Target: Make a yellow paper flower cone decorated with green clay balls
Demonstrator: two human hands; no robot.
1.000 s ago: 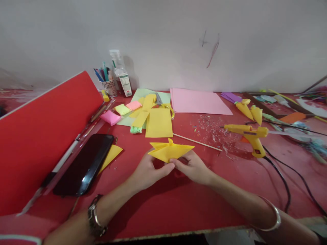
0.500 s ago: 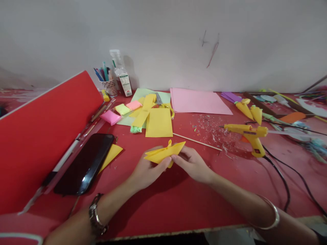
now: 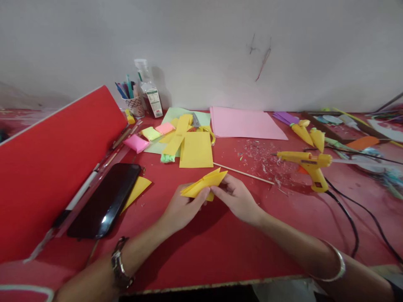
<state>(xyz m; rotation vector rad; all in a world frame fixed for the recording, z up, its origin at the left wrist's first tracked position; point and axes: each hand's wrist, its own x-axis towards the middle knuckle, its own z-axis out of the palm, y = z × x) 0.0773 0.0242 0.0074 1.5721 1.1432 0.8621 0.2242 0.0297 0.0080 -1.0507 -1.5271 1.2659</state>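
A folded piece of yellow paper (image 3: 204,183) is held up between both hands, above the front middle of the red table. Its layers fan out into points at the upper right and at the left. My left hand (image 3: 185,205) grips its left and lower side, thumb across the front. With thumb and fingers my right hand (image 3: 237,197) pinches the right side; some of those fingertips are hidden behind the paper. Just beyond the hands lie a square yellow sheet (image 3: 197,151) and a thin wooden stick (image 3: 244,173).
A black phone (image 3: 105,201) lies left, beside a leaning red board (image 3: 63,167). At right rests a yellow glue gun (image 3: 310,165) with its cable (image 3: 349,222). Pink sheets (image 3: 245,123), clay packets (image 3: 136,143), a glass bottle (image 3: 151,96) and a pen cup (image 3: 134,105) stand along the back.
The yellow paper has turned in my hands: its small upright loop no longer shows, and its layers are now pressed closer and tilted up to the right. Both hands keep hold.
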